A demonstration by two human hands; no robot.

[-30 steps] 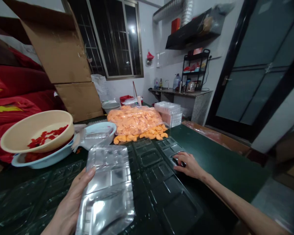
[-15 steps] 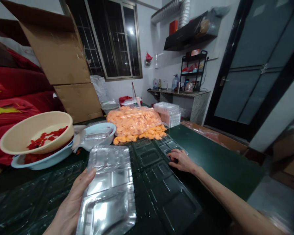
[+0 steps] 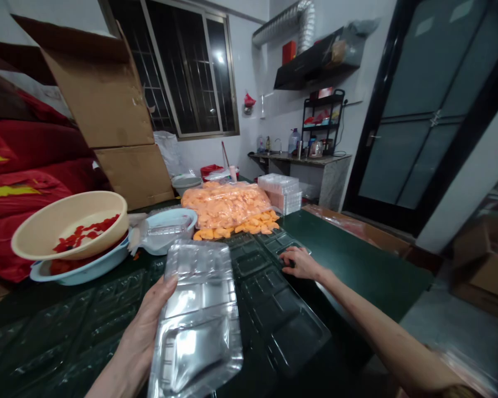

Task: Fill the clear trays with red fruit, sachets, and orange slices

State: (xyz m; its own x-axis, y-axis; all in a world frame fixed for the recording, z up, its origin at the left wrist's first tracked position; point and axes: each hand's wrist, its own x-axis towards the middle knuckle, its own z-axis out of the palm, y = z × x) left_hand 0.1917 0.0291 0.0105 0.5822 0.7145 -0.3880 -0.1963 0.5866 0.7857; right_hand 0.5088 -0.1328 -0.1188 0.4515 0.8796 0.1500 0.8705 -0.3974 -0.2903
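The relation that matters here is between the left hand [image 3: 149, 318] and the right hand [image 3: 301, 263]: one carries, the other touches down well apart, farther off and to the right. The left hand grips a tray stack [image 3: 201, 315] by its left edge, thumb on top, above the surface [image 3: 348, 246]. Its long axis points almost straight away from the person, with the large compartment at the near end (how many trays are nested there cannot be told). The right hand is at the near end of the far tray [image 3: 277, 241], fingers curled down; whether they pinch the rim or merely press it, I cannot tell. That hand is clearly the nearer one to this tray, whose length slants leftward as it recedes, toward the orange pieces [image 3: 255, 224]. The near tray [image 3: 284, 318] lies between the two hands, closer to the person, on a similar slant, so the tray stack sits at a slight angle to both.
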